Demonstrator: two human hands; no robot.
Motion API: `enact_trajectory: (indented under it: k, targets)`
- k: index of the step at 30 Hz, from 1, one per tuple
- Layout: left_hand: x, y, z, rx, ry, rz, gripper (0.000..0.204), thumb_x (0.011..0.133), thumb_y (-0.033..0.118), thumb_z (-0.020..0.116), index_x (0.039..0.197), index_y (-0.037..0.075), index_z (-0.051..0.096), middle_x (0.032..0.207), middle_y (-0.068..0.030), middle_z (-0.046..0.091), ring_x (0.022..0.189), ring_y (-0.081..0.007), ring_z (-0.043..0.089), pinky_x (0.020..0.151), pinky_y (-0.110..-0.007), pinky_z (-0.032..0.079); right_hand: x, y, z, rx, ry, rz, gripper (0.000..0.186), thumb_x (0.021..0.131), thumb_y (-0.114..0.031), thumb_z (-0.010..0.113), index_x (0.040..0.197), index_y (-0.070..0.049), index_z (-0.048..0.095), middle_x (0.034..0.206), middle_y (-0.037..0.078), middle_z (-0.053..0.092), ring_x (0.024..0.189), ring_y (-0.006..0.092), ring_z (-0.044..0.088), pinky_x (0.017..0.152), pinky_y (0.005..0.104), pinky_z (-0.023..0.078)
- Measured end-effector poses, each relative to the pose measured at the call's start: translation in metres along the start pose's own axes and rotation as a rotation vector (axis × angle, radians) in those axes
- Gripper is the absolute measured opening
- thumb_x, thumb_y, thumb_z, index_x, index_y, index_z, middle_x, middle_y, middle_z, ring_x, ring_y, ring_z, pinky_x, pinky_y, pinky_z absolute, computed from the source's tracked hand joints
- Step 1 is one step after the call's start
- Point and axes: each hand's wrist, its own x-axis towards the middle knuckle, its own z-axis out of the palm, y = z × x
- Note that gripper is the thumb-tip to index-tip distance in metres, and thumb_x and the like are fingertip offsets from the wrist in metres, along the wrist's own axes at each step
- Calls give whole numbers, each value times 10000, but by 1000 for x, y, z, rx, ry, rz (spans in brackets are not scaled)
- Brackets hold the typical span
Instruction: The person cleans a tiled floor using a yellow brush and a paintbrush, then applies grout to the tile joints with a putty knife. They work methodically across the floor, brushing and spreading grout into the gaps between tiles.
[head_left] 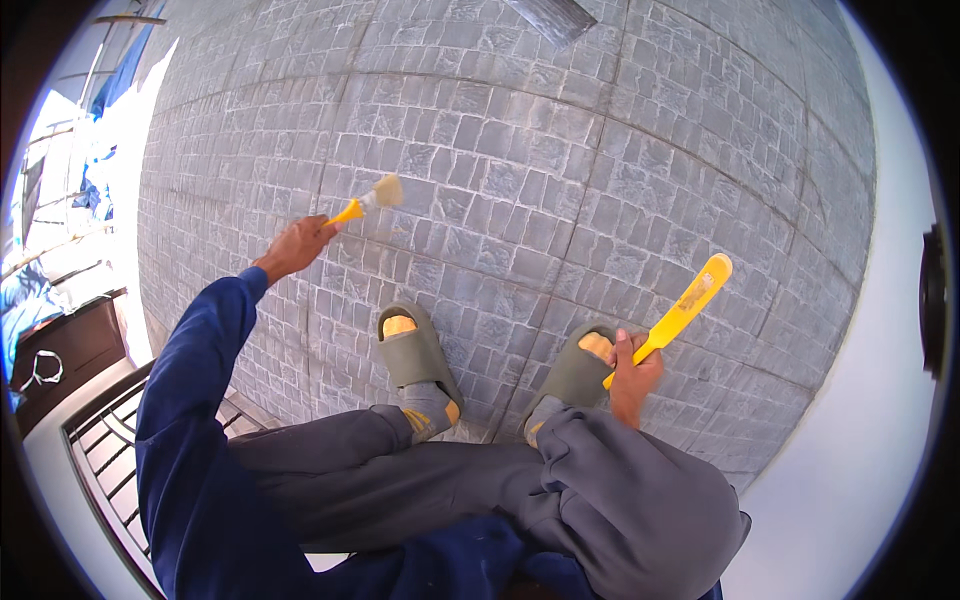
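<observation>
My left hand [296, 247] is closed round the yellow handle of a paintbrush [352, 211]. Its pale bristles [388, 190] point away from me to the right, over the grey tiled floor [480, 180]. Whether the bristle tips touch the tiles I cannot tell. On the right, beside my right foot, my right hand [635, 378] grips a long, flat yellow tool [690, 302] near its lower end. The tool has a rounded far end with a worn patch, and it slants up to the right. My fingers partly hide its near end.
Both my feet wear olive slides [418, 350] on the floor. A dark grey flat piece [553, 18] lies at the far edge. White wall [835, 470] runs along the right, with a dark metal railing [105, 455] at the lower left. Beyond the left edge is bright clutter with blue cloth.
</observation>
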Motion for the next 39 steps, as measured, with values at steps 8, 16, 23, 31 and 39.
enact_trajectory:
  k: [8,16,23,31,39]
  targets:
    - [-93,-11,-67,54,183,-199,411,1003,366,535,980,-20,675,624,-123,531,540,-189,494,546,-403,396,-5,36,29,-214,-100,-64,292,864,-235,772,789,-31,577,623,-2,528,544,82,470,515,273,381]
    - [-50,142,106,-147,6,316,275,972,322,585,1071,77,662,684,-177,631,649,-385,631,591,-463,482,-16,22,10,-129,-134,63,264,877,-212,750,815,-26,573,617,-11,524,529,65,456,484,266,360]
    - [-78,-32,-1,263,346,-383,250,966,327,589,1073,133,706,722,-155,676,693,-369,671,599,-452,494,-11,25,14,-188,-144,39,282,871,-219,755,792,-23,567,627,-4,533,521,72,451,484,267,354]
    - [-93,66,45,-19,294,146,287,942,213,644,1210,115,677,716,-81,491,652,-220,554,590,-373,445,-2,34,21,-346,-150,-42,302,876,-247,753,775,-25,575,628,-2,539,513,78,441,490,267,351]
    - [-69,80,90,-84,135,286,321,951,208,617,1270,218,649,773,-72,503,644,-241,563,569,-390,460,-8,16,24,-145,-125,43,238,929,-187,671,793,-43,539,571,-2,508,432,53,431,405,227,333]
